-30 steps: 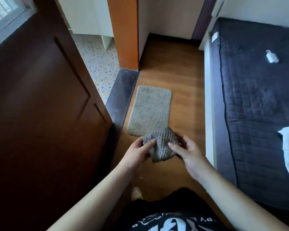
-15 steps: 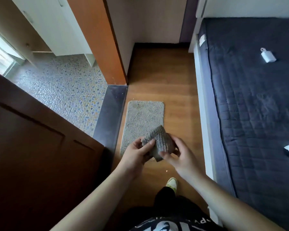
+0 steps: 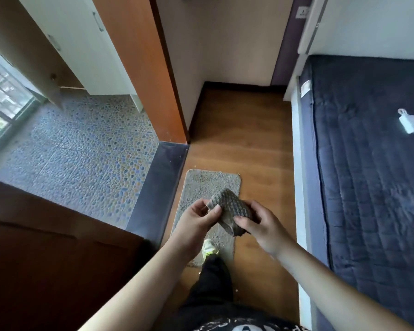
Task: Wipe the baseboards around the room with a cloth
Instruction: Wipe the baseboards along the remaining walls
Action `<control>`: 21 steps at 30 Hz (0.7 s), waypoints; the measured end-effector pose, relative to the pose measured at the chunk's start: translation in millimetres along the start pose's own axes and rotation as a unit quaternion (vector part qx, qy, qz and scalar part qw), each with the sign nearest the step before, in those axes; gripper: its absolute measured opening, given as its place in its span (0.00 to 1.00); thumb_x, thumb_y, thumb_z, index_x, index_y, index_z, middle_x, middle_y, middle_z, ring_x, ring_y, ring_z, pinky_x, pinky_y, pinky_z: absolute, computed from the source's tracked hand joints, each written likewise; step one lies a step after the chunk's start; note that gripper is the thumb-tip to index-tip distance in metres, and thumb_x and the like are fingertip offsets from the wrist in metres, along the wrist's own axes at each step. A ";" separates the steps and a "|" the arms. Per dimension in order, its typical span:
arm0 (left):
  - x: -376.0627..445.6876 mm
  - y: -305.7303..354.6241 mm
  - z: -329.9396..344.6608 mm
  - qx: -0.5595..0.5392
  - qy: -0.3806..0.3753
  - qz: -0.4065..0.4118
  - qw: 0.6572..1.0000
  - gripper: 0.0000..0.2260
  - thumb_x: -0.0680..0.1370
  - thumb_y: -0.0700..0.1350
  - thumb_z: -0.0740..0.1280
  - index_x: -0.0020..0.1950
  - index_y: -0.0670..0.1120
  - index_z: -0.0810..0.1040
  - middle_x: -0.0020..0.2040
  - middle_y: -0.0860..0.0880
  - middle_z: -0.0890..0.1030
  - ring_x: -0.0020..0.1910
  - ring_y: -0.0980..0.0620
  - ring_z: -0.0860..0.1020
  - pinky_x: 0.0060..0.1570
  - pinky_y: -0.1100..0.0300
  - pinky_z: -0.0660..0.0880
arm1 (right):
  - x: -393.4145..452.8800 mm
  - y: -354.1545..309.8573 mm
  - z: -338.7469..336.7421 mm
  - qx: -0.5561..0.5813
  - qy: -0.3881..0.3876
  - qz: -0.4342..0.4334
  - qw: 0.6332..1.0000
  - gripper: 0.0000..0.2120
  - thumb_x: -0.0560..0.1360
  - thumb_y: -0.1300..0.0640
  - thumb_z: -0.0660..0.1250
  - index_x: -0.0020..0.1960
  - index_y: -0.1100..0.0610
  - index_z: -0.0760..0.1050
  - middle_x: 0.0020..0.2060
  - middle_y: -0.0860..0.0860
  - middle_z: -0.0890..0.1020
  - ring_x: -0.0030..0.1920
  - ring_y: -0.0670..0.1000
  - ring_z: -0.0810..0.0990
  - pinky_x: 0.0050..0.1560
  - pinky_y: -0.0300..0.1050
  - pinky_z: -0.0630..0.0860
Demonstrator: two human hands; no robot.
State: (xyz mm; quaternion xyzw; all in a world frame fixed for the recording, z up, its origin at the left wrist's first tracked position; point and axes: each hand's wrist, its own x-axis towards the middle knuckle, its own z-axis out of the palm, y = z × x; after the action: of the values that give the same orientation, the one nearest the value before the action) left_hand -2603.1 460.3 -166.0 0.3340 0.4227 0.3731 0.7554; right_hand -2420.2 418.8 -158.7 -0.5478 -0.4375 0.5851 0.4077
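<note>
Head view, person standing, looking down. Nearest: both forearms reach forward at waist height. Left hand point(image 3: 196, 219) pinches one corner of the cloth point(image 3: 232, 211) between thumb and fingers; right hand point(image 3: 261, 225) has thumb on top and fingers curled under the other side. Cloth: grey, waffle-textured, bunched, held in the air between the two hands, above the mat point(image 3: 208, 187). Not in contact with any surface.

Step in hand (judgement): preparing the cloth, folding or bunching it into a pad. No wiping under way; no baseboard touched yet.

Next move calls for (judgement): settle the cloth into one hand, step forward, crouch, and press it flat against the dark baseboard point(image 3: 244, 86).

Below the hands: one shoe point(image 3: 209, 247) stands on the near end of the mat. The mat lies on the wood floor point(image 3: 253, 139), just beside the dark threshold strip point(image 3: 158, 187). A loose mat is a possible slip point.

Edges and room: the floor forms a narrow lane. Right boundary is the bed frame edge point(image 3: 301, 187) with a dark quilted mattress point(image 3: 368, 175); left boundary is the brown door point(image 3: 46, 259), then the threshold, then the orange door jamb point(image 3: 144, 68). Past the jamb the baseboard runs along the left wall to the far corner and across the far wall. The lane there looks tight for crouching; the bed corner closes the right end.
</note>
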 end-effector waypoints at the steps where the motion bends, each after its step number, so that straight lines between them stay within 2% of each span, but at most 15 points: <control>1: 14.7 6.3 -1.6 -0.004 -0.005 0.004 1.000 0.19 0.66 0.47 0.78 0.48 0.38 0.75 0.44 0.43 0.83 0.45 0.48 0.82 0.49 0.57 0.80 | 16.1 -3.4 -4.0 0.020 -0.012 0.011 1.000 0.23 0.65 0.43 0.72 0.56 0.54 0.77 0.46 0.53 0.83 0.47 0.49 0.82 0.47 0.45 0.77; 5: 72.1 36.1 0.3 0.008 -0.012 0.024 1.000 0.11 0.65 0.45 0.80 0.36 0.49 0.78 0.39 0.46 0.82 0.42 0.48 0.81 0.47 0.57 0.79 | 72.8 -24.5 -21.5 0.109 -0.025 0.053 0.992 0.24 0.65 0.48 0.74 0.57 0.58 0.77 0.46 0.54 0.84 0.49 0.53 0.83 0.46 0.45 0.79; 8: 108.6 52.2 6.5 0.052 -0.014 0.060 0.997 0.10 0.65 0.47 0.80 0.34 0.53 0.78 0.37 0.51 0.81 0.41 0.51 0.80 0.45 0.59 0.78 | 106.1 -43.8 -39.9 0.135 -0.032 0.067 0.988 0.23 0.67 0.50 0.73 0.58 0.60 0.77 0.47 0.54 0.83 0.49 0.54 0.83 0.44 0.44 0.78; 10: 133.9 61.3 11.4 0.057 -0.011 0.073 0.996 0.14 0.64 0.47 0.80 0.38 0.49 0.75 0.37 0.51 0.81 0.40 0.52 0.81 0.43 0.59 0.78 | 126.5 -55.0 -52.4 0.133 -0.031 0.070 0.988 0.24 0.67 0.50 0.72 0.60 0.60 0.76 0.48 0.55 0.83 0.49 0.54 0.83 0.45 0.44 0.78; 13: 171.1 69.9 21.9 0.064 0.002 0.072 0.995 0.21 0.66 0.40 0.79 0.44 0.44 0.67 0.38 0.51 0.80 0.40 0.53 0.81 0.41 0.60 0.78 | 150.0 -63.3 -67.6 0.137 -0.011 0.077 0.987 0.26 0.65 0.49 0.72 0.60 0.60 0.76 0.47 0.55 0.84 0.49 0.54 0.83 0.44 0.44 0.79; 15: 194.5 73.8 32.4 0.076 0.018 0.062 0.995 0.21 0.66 0.41 0.79 0.50 0.42 0.70 0.43 0.47 0.80 0.44 0.52 0.81 0.44 0.60 0.78 | 164.8 -66.1 -79.4 0.133 0.010 0.071 0.989 0.23 0.68 0.52 0.71 0.60 0.61 0.76 0.49 0.56 0.83 0.50 0.54 0.83 0.45 0.44 0.79; 18: 232.7 78.1 53.0 0.076 0.025 0.031 0.996 0.29 0.65 0.44 0.82 0.64 0.47 0.77 0.53 0.39 0.82 0.52 0.48 0.83 0.50 0.59 0.79 | 190.2 -63.0 -105.9 0.092 0.052 0.053 0.993 0.12 0.78 0.58 0.65 0.60 0.59 0.76 0.52 0.58 0.83 0.52 0.52 0.83 0.46 0.41 0.78; 19: 241.8 79.9 58.1 0.070 0.018 0.025 0.997 0.31 0.65 0.45 0.81 0.66 0.47 0.77 0.55 0.38 0.82 0.54 0.46 0.83 0.52 0.59 0.79 | 196.7 -62.8 -110.5 0.085 0.063 0.046 0.993 0.12 0.79 0.57 0.64 0.61 0.57 0.76 0.53 0.57 0.83 0.53 0.51 0.83 0.47 0.40 0.78; 21: 273.9 79.7 76.9 0.064 0.012 0.012 0.998 0.31 0.65 0.45 0.80 0.67 0.45 0.78 0.56 0.40 0.83 0.57 0.45 0.82 0.53 0.60 0.79 | 216.6 -58.9 -133.6 0.084 0.081 0.030 0.993 0.17 0.77 0.49 0.65 0.63 0.54 0.74 0.55 0.53 0.83 0.57 0.50 0.82 0.51 0.42 0.78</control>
State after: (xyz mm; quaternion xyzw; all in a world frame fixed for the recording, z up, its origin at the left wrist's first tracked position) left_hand -2457.5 717.2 -175.1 0.3821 0.4509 0.3586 0.7225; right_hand -2301.7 651.5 -166.1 -0.5704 -0.3356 0.5852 0.4686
